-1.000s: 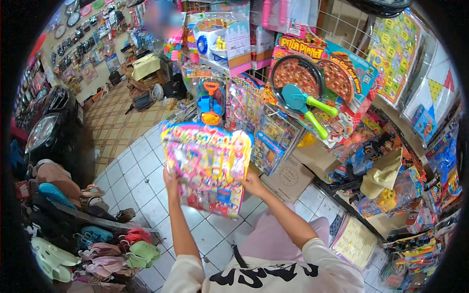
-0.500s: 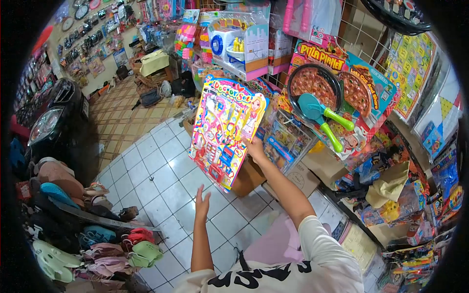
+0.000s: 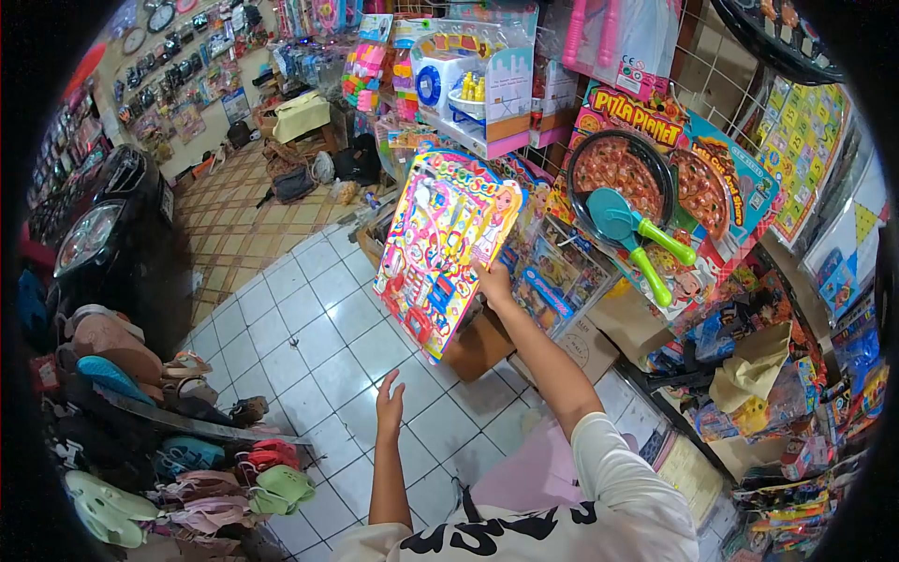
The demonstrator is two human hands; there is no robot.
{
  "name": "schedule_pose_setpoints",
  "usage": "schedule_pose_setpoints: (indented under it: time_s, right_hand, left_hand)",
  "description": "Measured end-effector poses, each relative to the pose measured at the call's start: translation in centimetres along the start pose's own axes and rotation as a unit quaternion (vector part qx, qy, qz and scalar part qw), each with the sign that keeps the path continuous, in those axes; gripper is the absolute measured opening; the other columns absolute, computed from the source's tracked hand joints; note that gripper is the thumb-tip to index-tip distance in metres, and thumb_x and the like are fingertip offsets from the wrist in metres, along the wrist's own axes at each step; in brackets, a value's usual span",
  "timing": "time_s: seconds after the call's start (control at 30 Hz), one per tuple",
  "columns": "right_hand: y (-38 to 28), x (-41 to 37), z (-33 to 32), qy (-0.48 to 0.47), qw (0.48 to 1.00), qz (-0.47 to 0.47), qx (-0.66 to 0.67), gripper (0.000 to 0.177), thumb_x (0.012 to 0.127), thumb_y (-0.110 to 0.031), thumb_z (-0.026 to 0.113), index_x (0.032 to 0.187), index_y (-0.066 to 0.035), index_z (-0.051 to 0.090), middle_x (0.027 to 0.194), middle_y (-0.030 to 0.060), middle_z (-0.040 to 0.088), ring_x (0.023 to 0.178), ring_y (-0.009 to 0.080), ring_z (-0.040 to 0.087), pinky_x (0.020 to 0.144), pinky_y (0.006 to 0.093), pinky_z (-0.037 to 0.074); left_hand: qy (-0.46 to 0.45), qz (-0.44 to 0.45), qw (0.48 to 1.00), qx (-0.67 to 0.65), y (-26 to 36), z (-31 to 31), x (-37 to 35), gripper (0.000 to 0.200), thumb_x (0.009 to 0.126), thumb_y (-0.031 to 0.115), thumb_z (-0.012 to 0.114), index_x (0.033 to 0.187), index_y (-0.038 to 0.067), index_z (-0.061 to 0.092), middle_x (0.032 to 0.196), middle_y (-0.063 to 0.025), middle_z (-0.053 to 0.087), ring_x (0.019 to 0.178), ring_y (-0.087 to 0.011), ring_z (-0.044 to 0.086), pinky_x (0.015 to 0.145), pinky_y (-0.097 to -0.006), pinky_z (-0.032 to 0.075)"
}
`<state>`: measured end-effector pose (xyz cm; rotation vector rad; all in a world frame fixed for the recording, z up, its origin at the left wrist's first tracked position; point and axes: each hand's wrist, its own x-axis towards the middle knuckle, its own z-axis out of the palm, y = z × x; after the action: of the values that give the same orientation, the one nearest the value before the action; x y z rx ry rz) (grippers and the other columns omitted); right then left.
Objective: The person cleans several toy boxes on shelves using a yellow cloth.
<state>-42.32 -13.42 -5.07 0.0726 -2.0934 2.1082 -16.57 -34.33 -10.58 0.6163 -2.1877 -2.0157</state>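
Since 1.0 s ago: left hand (image 3: 389,409) has come off the doctor-set toy pack (image 3: 440,245), and the pack has gone from in front of the body up toward the display wall. Against 0.5 s ago: little change, left hand a shade lower.

Right hand (image 3: 493,281): closed on the pack's right edge, at its lower half; arm stretched up and forward. Only grip on the pack.

Left hand: open, fingers together and pointing up; holds nothing, touches nothing. Below the pack and well apart from it, over the white tiled floor (image 3: 300,328).

Pack: flat pink-and-yellow card, front toward the camera, top leaning right, top edge just under the boxed toy washing machine (image 3: 473,80). Contact with the hanging goods behind: cannot tell.

Around: cardboard box (image 3: 479,345) on the floor just below the pack's lower corner. Pizza Planet set (image 3: 670,192) hangs to the right on the wire grid (image 3: 698,66). Sandals (image 3: 187,468) racked at lower left; black scooter (image 3: 94,234) beyond them.
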Motion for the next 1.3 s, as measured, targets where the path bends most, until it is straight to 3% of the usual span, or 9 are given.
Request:
schedule_pose_setpoints:
  time_s: [0.27,0.47,0.57,0.7,0.83,0.9,1.03,1.2,1.3]
  right_hand:
    - [1.5,4.5,-1.8,0.108,0.994,0.027,0.011,0.016,0.087,-0.01,0.06,0.099,0.0,0.058,0.085,0.0079,0.064,0.069,0.0179,0.064,0.058,0.032,0.051]
    - [3.0,5.5,-5.8,0.138,0.946,0.001,-0.294,0.026,0.086,-0.022,0.06,0.101,0.0,0.06,0.087,0.0112,0.066,0.076,0.0204,0.063,0.07,0.0357,0.047]
    - [4.6,6.2,-6.9,0.112,0.969,0.042,-0.216,0.03,0.085,-0.026,0.06,0.103,-0.002,0.06,0.086,0.0147,0.066,0.079,0.0253,0.064,0.071,0.0369,0.046]
    - [4.7,3.9,-8.5,0.108,0.947,-0.053,-0.296,0.026,0.084,-0.019,0.058,0.104,-0.001,0.057,0.094,0.0178,0.064,0.084,0.0266,0.063,0.075,0.0373,0.047]
    - [5.9,-3.1,-10.9,-0.001,0.986,-0.125,-0.108,0.036,0.082,-0.01,0.057,0.115,0.0,0.047,0.095,0.0168,0.059,0.101,0.0297,0.056,0.088,0.0378,0.043]
    - [4.7,-8.7,-13.3,-0.055,0.97,-0.14,-0.192,0.032,0.084,-0.01,0.058,0.114,-0.002,0.049,0.097,0.0101,0.057,0.097,0.0199,0.055,0.087,0.0314,0.043]
    - [-3.3,-20.4,-17.3,-0.199,0.94,0.276,0.013,0.035,0.087,-0.012,0.058,0.12,-0.01,0.047,0.111,0.0021,0.053,0.104,0.011,0.052,0.084,0.0267,0.043]
    - [-4.4,-30.4,-21.3,-0.098,0.978,0.176,0.058,0.049,0.082,-0.013,0.067,0.125,-0.009,0.043,0.118,0.0046,0.05,0.106,0.016,0.053,0.083,0.031,0.046]
    - [-7.9,-33.1,-24.4,-0.018,0.989,0.097,-0.109,0.056,0.078,-0.011,0.071,0.126,-0.009,0.041,0.123,0.0071,0.047,0.108,0.0203,0.052,0.085,0.0334,0.047]
  left_hand:
    - [-0.019,-0.042,0.999,-0.021,-0.2,-0.1,-1.3,0.036,0.086,0.014,0.053,0.122,0.006,0.056,0.124,-0.0098,0.055,0.119,-0.02,0.047,0.101,-0.0295,0.032]
    - [-0.032,-0.039,0.998,-0.033,-3.0,-0.1,-1.0,0.035,0.087,0.014,0.054,0.121,0.007,0.057,0.123,-0.0096,0.056,0.118,-0.0199,0.048,0.102,-0.0298,0.032]
    - [-0.046,-0.059,0.997,-0.018,-1.8,0.4,-1.5,0.035,0.087,0.015,0.054,0.122,0.008,0.056,0.126,-0.0109,0.054,0.124,-0.023,0.043,0.103,-0.0301,0.03]
    - [-0.044,0.07,0.993,0.088,-2.6,2.5,-0.9,0.036,0.087,0.017,0.055,0.123,0.014,0.055,0.134,-0.0142,0.047,0.132,-0.0345,0.031,0.107,-0.0476,0.022]
    - [-0.06,0.154,0.967,0.192,0.0,5.7,-0.3,0.04,0.085,0.021,0.058,0.124,0.018,0.052,0.137,-0.0157,0.042,0.133,-0.0432,0.025,0.103,-0.0635,0.014]
    - [-0.085,0.168,0.957,0.219,1.6,7.5,-0.7,0.041,0.084,0.022,0.058,0.125,0.019,0.051,0.138,-0.0157,0.041,0.132,-0.0446,0.025,0.102,-0.0658,0.013]
    - [-0.167,0.222,0.933,0.231,3.9,11.5,-2.7,0.056,0.08,0.031,0.064,0.131,0.017,0.045,0.14,-0.0165,0.037,0.132,-0.0443,0.026,0.103,-0.0647,0.013]
    - [-0.302,0.299,0.883,0.202,5.7,18.7,-8.5,0.087,0.066,0.044,0.076,0.138,0.018,0.035,0.145,-0.0178,0.028,0.135,-0.0423,0.021,0.101,-0.0681,0.009]
    - [-0.389,0.321,0.845,0.18,5.9,23.1,-11.6,0.086,0.067,0.042,0.075,0.139,0.018,0.034,0.147,-0.0175,0.025,0.135,-0.0411,0.02,0.101,-0.068,0.009]
